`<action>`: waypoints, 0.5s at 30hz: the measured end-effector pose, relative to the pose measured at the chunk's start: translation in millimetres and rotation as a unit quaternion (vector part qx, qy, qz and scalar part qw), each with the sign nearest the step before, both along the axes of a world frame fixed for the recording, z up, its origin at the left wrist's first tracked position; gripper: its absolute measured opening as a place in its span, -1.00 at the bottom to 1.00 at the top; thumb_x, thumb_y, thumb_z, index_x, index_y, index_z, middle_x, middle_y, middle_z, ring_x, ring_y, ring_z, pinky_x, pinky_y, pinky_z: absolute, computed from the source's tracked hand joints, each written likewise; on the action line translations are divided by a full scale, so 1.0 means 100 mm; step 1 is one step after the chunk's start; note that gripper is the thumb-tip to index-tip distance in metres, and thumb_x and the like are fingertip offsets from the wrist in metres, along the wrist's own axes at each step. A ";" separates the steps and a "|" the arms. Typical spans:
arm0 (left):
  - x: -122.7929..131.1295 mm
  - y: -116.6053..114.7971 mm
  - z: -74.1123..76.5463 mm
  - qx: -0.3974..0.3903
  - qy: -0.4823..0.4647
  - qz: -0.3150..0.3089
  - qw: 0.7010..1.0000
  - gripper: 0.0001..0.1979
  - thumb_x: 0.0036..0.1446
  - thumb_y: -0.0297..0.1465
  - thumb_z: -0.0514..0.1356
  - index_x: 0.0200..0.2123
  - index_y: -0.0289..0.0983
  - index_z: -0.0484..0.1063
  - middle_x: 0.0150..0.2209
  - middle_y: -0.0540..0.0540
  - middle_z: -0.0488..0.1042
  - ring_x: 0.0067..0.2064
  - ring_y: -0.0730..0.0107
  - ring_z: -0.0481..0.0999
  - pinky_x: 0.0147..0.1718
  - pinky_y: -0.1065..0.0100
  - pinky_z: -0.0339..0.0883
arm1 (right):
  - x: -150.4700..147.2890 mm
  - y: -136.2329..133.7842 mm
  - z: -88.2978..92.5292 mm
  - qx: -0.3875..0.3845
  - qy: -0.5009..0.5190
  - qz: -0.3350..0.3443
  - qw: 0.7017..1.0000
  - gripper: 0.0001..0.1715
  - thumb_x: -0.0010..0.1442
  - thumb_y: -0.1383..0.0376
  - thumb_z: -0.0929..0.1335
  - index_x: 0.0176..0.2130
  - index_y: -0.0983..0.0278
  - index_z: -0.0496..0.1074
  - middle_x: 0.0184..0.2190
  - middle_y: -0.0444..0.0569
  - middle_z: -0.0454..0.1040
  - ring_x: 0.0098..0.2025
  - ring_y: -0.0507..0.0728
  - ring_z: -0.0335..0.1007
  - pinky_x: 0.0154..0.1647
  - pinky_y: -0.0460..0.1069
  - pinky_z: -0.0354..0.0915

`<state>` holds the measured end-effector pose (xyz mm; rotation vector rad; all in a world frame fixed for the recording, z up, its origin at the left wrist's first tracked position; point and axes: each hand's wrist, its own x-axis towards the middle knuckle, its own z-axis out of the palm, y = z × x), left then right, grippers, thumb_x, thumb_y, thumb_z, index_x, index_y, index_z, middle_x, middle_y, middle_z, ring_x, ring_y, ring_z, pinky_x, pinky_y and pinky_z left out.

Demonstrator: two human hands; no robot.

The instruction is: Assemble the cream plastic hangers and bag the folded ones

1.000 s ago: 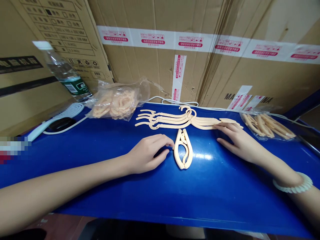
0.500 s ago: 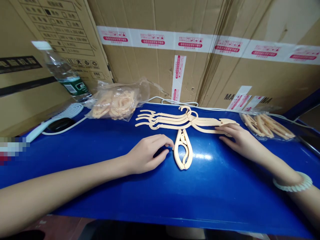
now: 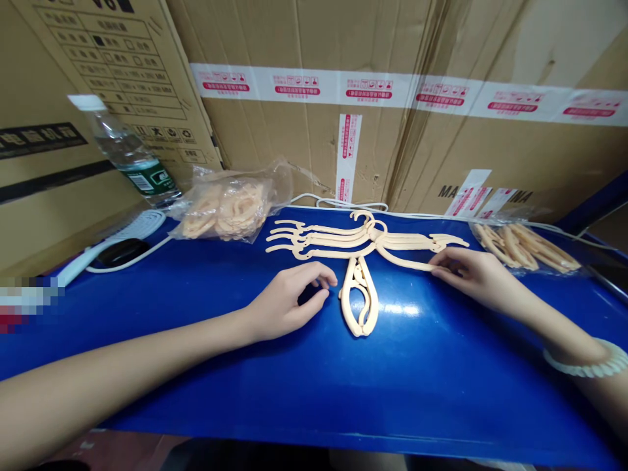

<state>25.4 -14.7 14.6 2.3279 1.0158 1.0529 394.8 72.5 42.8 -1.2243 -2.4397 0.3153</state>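
Observation:
Several cream folding hangers (image 3: 338, 241) lie unfolded and overlapping on the blue table (image 3: 392, 386), their hooks bunched near the middle. My right hand (image 3: 466, 269) pinches the right arm end of the nearest unfolded hanger (image 3: 405, 263) between thumb and fingers. In front of that stack lies one folded hanger (image 3: 346, 304), its arms brought together into a narrow loop. Just left of it, my left hand (image 3: 294, 297) hovers or rests with curved fingers apart and nothing between them.
A clear bag of cream hanger parts (image 3: 226, 209) sits at the back left, another bag of folded hangers (image 3: 524, 245) at the right. A water bottle (image 3: 132, 154), a white brush-like object (image 3: 125, 230), a black mouse-like object (image 3: 122, 252) and a white cable (image 3: 338, 201) border cardboard boxes (image 3: 294, 144).
My right fingers have closed on the end of the nearest unfolded hanger's arm, which has swung slightly toward me. My left hand has drawn back slightly from the folded hanger.

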 end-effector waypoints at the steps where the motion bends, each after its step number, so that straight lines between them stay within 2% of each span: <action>1: 0.00 0.01 0.00 -0.009 -0.009 0.003 1.000 -0.84 0.28 -0.51 0.10 -0.12 -0.27 0.44 -0.20 -0.10 0.57 -0.21 0.38 0.57 -0.16 0.32 0.49 | 0.00 -0.01 0.02 -0.007 0.008 -0.002 1.000 -0.57 0.31 -0.07 0.34 -0.27 0.22 0.51 -0.34 0.02 0.59 -0.36 0.20 0.51 -0.34 0.09 0.40; 6: -0.01 0.06 -0.01 -0.062 -0.048 0.023 0.997 -0.85 0.25 -0.49 0.13 -0.14 -0.26 0.46 -0.21 -0.08 0.58 -0.19 0.37 0.59 -0.14 0.30 0.52 | -0.02 -0.05 0.09 -0.027 0.061 -0.019 0.998 -0.52 0.26 -0.14 0.37 -0.27 0.21 0.48 -0.40 0.00 0.57 -0.40 0.19 0.50 -0.38 0.08 0.42; 10: -0.05 0.13 -0.07 -0.139 -0.091 0.064 0.984 -0.82 0.24 -0.40 0.17 -0.10 -0.25 0.47 -0.03 -0.15 0.55 -0.02 0.25 0.58 -0.03 0.17 0.52 | -0.01 -0.07 0.13 -0.001 0.132 -0.044 0.990 -0.56 0.22 -0.11 0.42 -0.21 0.20 0.48 -0.31 0.04 0.61 -0.33 0.22 0.54 -0.29 0.10 0.47; 13: -0.09 0.20 -0.15 -0.177 -0.159 0.092 0.967 -0.70 0.23 -0.36 0.20 0.03 -0.25 0.40 0.06 -0.20 0.51 0.11 0.17 0.52 0.07 0.06 0.49 | -0.02 -0.10 0.15 0.035 0.147 -0.069 0.986 -0.59 0.24 -0.07 0.42 -0.13 0.18 0.50 -0.23 0.06 0.62 -0.27 0.25 0.57 -0.23 0.14 0.49; 15: -0.10 0.24 -0.20 -0.186 -0.212 0.107 0.953 -0.57 0.22 -0.35 0.22 0.14 -0.24 0.28 0.11 -0.24 0.47 0.14 0.16 0.51 0.10 0.03 0.47 | -0.03 -0.11 0.17 0.053 0.144 -0.075 0.985 -0.62 0.26 -0.04 0.40 -0.10 0.17 0.52 -0.22 0.04 0.63 -0.26 0.26 0.57 -0.23 0.16 0.50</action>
